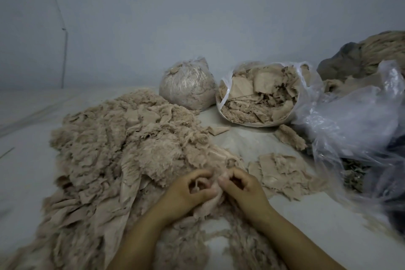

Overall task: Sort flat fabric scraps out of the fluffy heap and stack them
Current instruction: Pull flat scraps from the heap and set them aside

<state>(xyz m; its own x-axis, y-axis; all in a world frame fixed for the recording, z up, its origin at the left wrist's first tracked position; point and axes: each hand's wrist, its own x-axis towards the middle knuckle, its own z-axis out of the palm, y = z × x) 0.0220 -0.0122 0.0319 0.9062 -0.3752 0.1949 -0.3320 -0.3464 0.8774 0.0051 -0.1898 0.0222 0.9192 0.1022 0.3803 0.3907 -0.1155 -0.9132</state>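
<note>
From the head camera, both hands meet low in the middle of the picture, at about six o'clock from the centre. The left hand (188, 190) has its fingers curled in, pinching a small beige scrap (207, 203) that hangs down between the two hands. The right hand (242, 188) is curled too, thumb and fingertips closed on the top edge of the same scrap, just beside the left hand's fingers. Both forearms run down to the bottom edge.

The fluffy heap (114, 151) of beige fibre and cloth spreads over the pale floor (24, 166) at about nine o'clock from the hands and reaches right up to them; flat strips lie mixed into its near side. At about two o'clock from the hands, close by, lies a low stack of flat scraps (282, 173), apart from the heap. One loose flat piece (218, 130) sits on the floor at twelve o'clock, and a fluffy clump (290, 137) lies beyond the stack.

Farther back, at twelve o'clock, a tied plastic bag of fluff (188, 85) stands against the wall (153, 17), touching the far edge of the heap. Just beside it at one o'clock is an open bag of flat pieces (260, 94). At three o'clock a crumpled clear plastic bag (355, 120) rises at the right edge, with a grey and beige bundle (368, 55) behind it.
</note>
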